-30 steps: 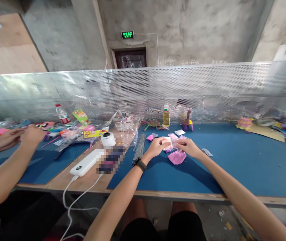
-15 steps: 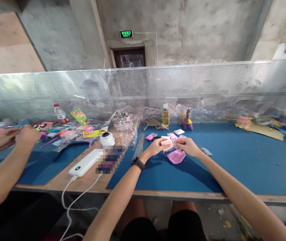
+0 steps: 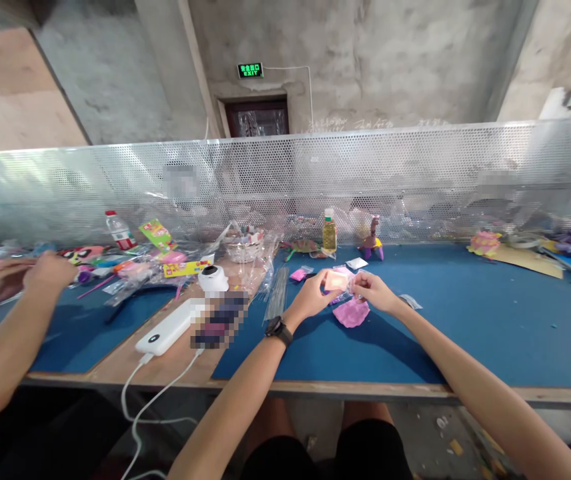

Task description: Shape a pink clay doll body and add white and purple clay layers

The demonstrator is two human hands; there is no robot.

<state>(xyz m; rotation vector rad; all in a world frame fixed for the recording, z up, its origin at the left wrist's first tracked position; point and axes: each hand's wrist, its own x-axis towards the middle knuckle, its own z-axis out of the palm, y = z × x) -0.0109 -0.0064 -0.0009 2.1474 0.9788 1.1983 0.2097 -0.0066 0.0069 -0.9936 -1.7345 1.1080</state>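
Pink packet (image 3: 336, 280) tilting up, face newly showing; left hand (image 3: 310, 298) pinching its left edge, right hand (image 3: 373, 291) fingers pinching narrow on right edge, seemingly peeling it open.

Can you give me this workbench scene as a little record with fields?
left hand: holds a pale pink piece
right hand: pinches that piece's right edge
under hands: pink lump on the blue mat
behind: bottle of yellow liquid, purple toy figure
left side: white power bank, a co-worker's hands
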